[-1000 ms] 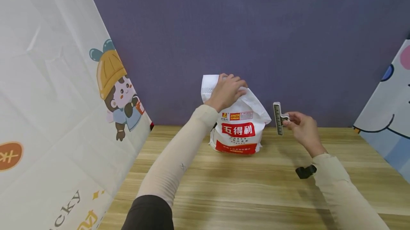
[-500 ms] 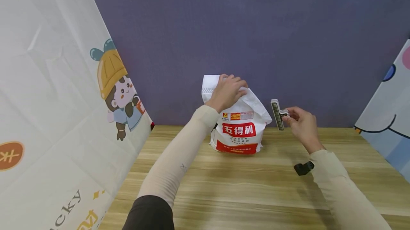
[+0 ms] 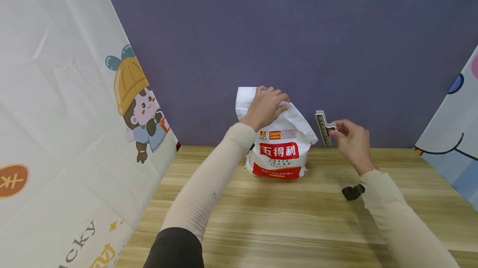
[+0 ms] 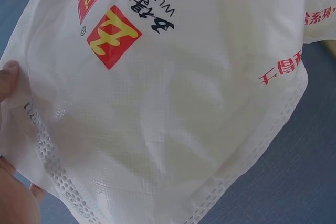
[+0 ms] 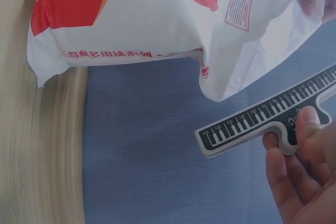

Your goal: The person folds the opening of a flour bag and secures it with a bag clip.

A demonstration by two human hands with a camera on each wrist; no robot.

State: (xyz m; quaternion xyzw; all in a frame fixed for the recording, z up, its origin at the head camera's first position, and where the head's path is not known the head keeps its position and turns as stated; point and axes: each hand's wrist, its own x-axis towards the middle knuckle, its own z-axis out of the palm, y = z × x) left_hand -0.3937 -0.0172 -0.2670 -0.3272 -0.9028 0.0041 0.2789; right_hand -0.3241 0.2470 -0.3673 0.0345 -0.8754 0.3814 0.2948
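Note:
A white flour bag (image 3: 278,152) with red printed panels stands on the wooden table near the back wall. At its gathered top my left hand (image 3: 266,108) grips the folded plastic; the left wrist view shows the bag's stitched edge (image 4: 65,182) and only part of the hand (image 4: 16,198). To the right of the bag, my right hand (image 3: 354,141) pinches a clip (image 3: 323,129) by its handle, between thumb and fingers. The clip is long and flat, with a black-and-white piano-key pattern (image 5: 257,116). It is held in the air, apart from the bag.
The wooden table (image 3: 284,226) runs up to a plain blue-grey backdrop (image 3: 298,31). A white printed sheet (image 3: 56,114) borders the left side, and another printed sheet (image 3: 459,135) the right. A black wrist camera (image 3: 352,192) sits below my right wrist.
My right hand has risen slightly with the clip, which now leans more, its upper end tilted left. The left hand and the bag have stayed in place.

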